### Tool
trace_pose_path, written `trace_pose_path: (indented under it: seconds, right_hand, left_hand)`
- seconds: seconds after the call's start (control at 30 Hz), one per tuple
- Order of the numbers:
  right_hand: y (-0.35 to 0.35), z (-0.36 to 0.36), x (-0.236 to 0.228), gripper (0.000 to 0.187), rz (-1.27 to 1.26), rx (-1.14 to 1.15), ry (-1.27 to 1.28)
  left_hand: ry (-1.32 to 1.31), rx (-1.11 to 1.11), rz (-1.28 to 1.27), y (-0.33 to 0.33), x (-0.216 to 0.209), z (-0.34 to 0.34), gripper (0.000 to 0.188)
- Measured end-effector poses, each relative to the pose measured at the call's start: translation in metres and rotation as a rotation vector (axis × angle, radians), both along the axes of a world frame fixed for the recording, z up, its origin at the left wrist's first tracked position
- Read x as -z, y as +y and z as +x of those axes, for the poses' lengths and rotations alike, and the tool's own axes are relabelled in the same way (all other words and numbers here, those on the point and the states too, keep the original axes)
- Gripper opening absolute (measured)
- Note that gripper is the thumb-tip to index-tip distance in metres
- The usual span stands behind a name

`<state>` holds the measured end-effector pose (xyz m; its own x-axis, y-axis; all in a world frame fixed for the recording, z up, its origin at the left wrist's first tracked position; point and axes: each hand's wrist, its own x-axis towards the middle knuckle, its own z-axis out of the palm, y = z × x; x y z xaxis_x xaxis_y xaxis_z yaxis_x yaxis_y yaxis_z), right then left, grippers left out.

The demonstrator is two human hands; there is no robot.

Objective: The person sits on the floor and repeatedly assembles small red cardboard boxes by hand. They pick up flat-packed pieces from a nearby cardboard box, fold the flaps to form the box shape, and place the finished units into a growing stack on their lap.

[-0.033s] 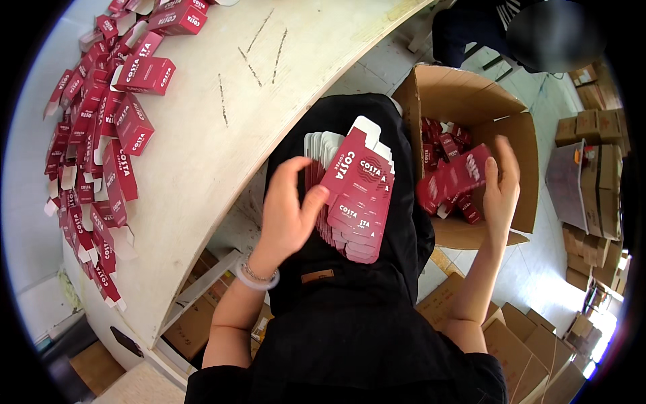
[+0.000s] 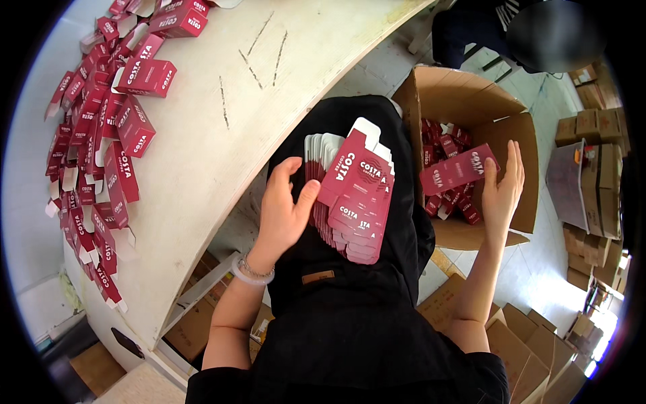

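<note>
A fanned stack of flat red cartons with white flaps [image 2: 356, 195] lies on my lap, over dark cloth. To its left is my left hand [image 2: 282, 205], thumb and fingers apart, holding nothing; the thumb tip is close to the stack's edge. Over the large cardboard box [image 2: 471, 94] on the right, my right hand [image 2: 503, 188] has its fingers stretched out. A folded-up red carton [image 2: 459, 170] is tilted beside that hand's thumb, its right end at the thumb and not gripped. Below it, several red cartons [image 2: 464, 207] lie inside the cardboard box.
A pale table [image 2: 202, 161] with a curved edge runs along the left, and a heap of red cartons [image 2: 87, 135] covers its far left side. Brown cardboard boxes [image 2: 518, 357] stand at the lower right, with more stacked along the right. A dark-clothed person [image 2: 464, 30] is at the top right.
My left hand has drawn slightly left, its thumb coming off the flat cartons. My right hand's fingers have straightened, and the folded-up carton has turned a little and shows sharper.
</note>
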<state>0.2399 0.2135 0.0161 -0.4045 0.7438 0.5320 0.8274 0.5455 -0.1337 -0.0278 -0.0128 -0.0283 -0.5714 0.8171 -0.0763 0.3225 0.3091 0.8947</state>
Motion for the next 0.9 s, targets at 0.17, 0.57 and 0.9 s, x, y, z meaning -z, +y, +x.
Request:
trace_pose_path:
  seconds: [0.17, 0.57, 0.9]
  right_hand:
    - [-0.066, -0.024, 0.054, 0.05, -1.36, -0.205, 0.693]
    - [-0.147, -0.097, 0.098, 0.078, -1.46, -0.247, 0.892]
    - [-0.123, -0.099, 0.104, 0.071, -1.796, -0.279, 1.113]
  left_hand:
    - [-0.08, -0.044, -0.175, 0.034, 0.062, -0.003, 0.113]
    - [-0.205, 0.061, -0.171, 0.042, 0.086, 0.01, 0.111]
    - [-0.802, 0.187, -0.258, 0.054, 0.049, -0.002, 0.042]
